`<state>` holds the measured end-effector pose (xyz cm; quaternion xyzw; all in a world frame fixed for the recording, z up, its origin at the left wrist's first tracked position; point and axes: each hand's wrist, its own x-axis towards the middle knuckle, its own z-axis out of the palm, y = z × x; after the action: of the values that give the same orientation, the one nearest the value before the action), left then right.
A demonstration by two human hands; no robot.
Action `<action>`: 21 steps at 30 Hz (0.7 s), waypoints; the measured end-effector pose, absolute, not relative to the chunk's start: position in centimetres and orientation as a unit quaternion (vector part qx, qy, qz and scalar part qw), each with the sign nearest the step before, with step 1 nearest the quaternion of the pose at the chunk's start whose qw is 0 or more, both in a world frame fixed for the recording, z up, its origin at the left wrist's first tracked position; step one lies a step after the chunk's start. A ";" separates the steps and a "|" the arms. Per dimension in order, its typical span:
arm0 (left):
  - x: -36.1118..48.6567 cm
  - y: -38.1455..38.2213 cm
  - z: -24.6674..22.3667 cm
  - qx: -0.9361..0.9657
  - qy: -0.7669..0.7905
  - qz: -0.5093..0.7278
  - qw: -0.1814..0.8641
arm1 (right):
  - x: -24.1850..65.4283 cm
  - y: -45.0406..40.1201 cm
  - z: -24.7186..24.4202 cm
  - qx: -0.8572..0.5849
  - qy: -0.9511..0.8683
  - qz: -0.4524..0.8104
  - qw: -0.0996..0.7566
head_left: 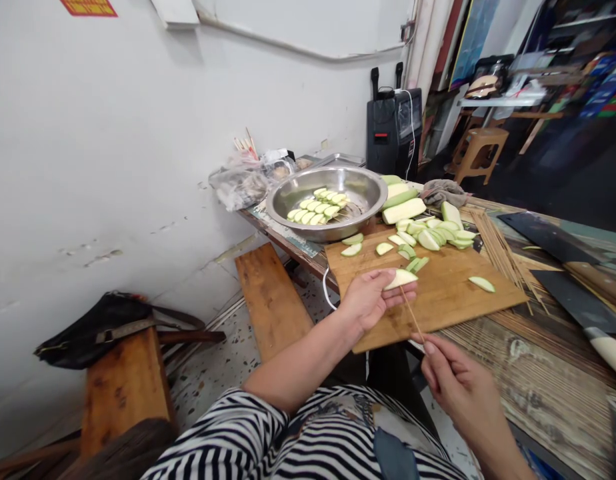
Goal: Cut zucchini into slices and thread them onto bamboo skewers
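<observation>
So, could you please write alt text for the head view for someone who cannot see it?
A person's left hand holds a pale green half-moon vegetable slice over a rectangular wooden board, while the right hand holds a thin wooden skewer against it. Beyond sits a round steel basin containing skewered green slices.

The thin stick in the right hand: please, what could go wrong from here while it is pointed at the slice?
The thin stick might slip off or pass through the pale green slice and prick the left hand, which holds the slice up close to the tip.
The slice looks thin, so it could split under the point.
The stick is slender; pushed hard by the right hand, it might bend or snap.
</observation>
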<state>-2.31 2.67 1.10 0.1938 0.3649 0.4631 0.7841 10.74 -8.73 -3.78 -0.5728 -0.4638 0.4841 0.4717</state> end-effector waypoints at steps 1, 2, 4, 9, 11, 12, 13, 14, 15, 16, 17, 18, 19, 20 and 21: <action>-2.3 2.7 1.2 0.196 0.369 0.460 0.783 | 10.7 -8.7 -3.7 -0.568 -0.449 0.504 0.471; -2.4 2.7 1.3 0.197 0.374 0.457 0.782 | 10.7 -8.7 -3.7 -0.563 -0.432 0.522 0.473; -2.4 2.7 1.3 0.198 0.380 0.458 0.779 | 10.7 -8.7 -3.5 -0.550 -0.398 0.559 0.475; -2.1 2.5 0.9 0.206 0.381 0.459 0.776 | 10.2 -8.6 -3.2 -0.529 -0.326 0.610 0.492; -2.0 2.5 0.8 0.204 0.383 0.455 0.778 | 10.1 -8.6 -3.2 -0.523 -0.319 0.615 0.496; -1.9 2.6 0.8 0.203 0.384 0.453 0.779 | 10.1 -8.5 -3.2 -0.520 -0.319 0.617 0.497; -1.9 2.6 0.8 0.203 0.384 0.452 0.780 | 10.1 -8.5 -3.2 -0.517 -0.321 0.619 0.497; -1.9 2.6 0.7 0.202 0.384 0.451 0.780 | 10.1 -8.5 -3.3 -0.515 -0.324 0.618 0.498; -1.9 2.6 0.7 0.202 0.384 0.452 0.779 | 10.2 -8.5 -3.4 -0.516 -0.327 0.615 0.500; -1.9 2.6 0.7 0.202 0.385 0.454 0.778 | 10.2 -8.5 -3.5 -0.517 -0.331 0.611 0.500; -1.9 2.6 0.7 0.203 0.386 0.457 0.776 | 10.3 -8.5 -3.7 -0.521 -0.335 0.605 0.501; -1.9 2.6 0.7 0.204 0.388 0.459 0.773 | 10.3 -8.5 -3.8 -0.525 -0.341 0.598 0.500; -1.9 2.6 0.7 0.205 0.389 0.462 0.771 | 10.4 -8.5 -3.9 -0.530 -0.348 0.590 0.499; -1.8 2.5 0.7 0.207 0.389 0.463 0.769 | 10.4 -8.5 -4.0 -0.536 -0.356 0.581 0.498; -1.8 2.5 0.8 0.208 0.388 0.464 0.769 | 10.4 -8.5 -4.1 -0.542 -0.364 0.572 0.497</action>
<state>-1.79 2.50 0.76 0.2083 0.3880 0.4637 0.7688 10.43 -8.49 -4.11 -0.5419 -0.3640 0.5722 0.4965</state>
